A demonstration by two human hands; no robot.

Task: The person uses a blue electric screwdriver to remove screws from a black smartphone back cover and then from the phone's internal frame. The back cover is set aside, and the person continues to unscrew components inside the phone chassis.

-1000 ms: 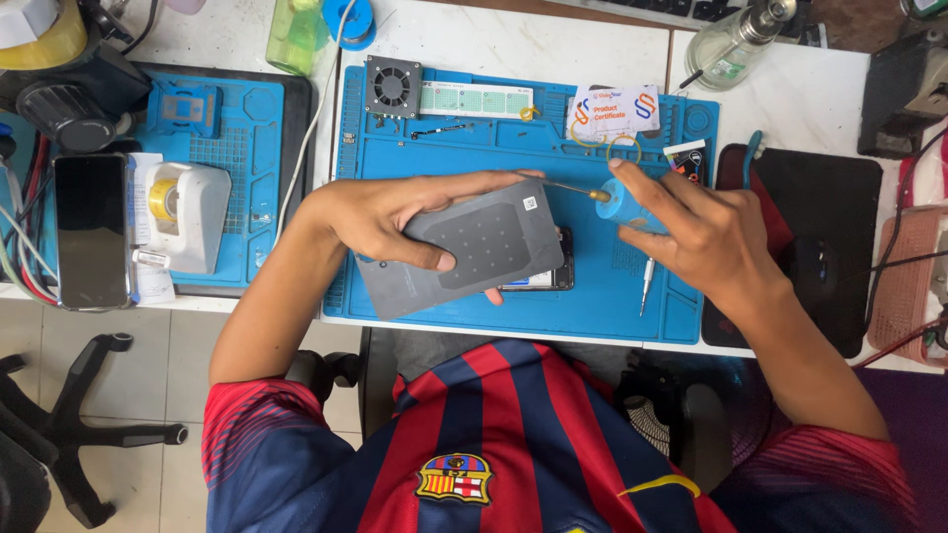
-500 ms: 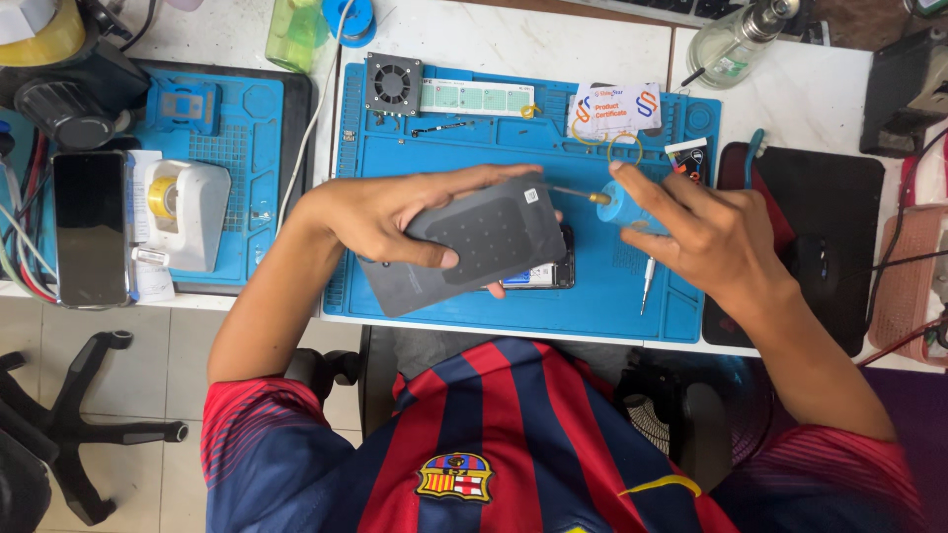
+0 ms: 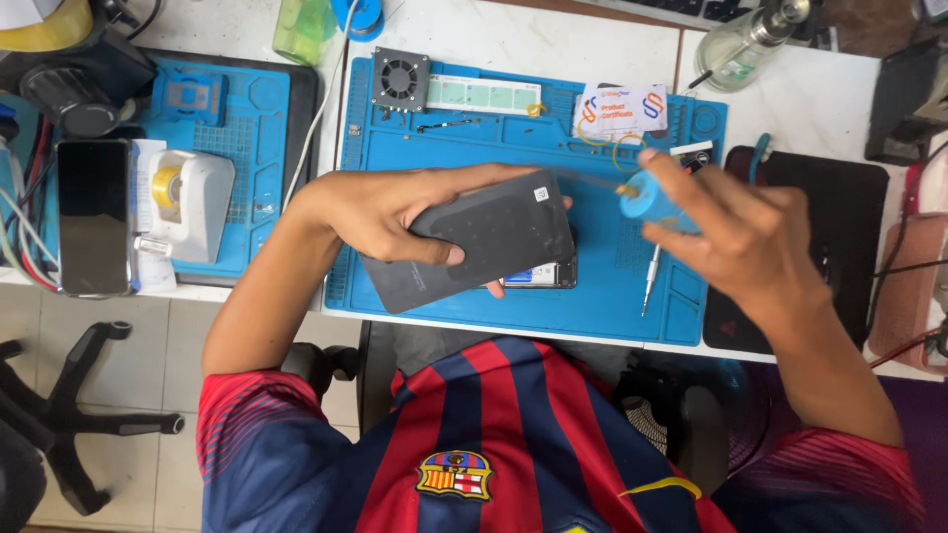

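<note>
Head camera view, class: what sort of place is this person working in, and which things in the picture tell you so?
Probably a phone or small-electronics repair bench. A blue repair mat covers the white table, the left hand grips a dark grey slab-shaped device, and a dark phone lies beside a tape dispenser.

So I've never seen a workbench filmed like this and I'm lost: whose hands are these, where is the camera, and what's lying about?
The camera sits on the person's head and looks down, so you see their own two bare hands. The left hand grips a dark grey slab-shaped device over a blue work mat. The right hand holds a small blue tool with a thin metal tip. On the mat lie a small fan and a screwdriver. To the left sit a white tape dispenser and a black phone.
</note>
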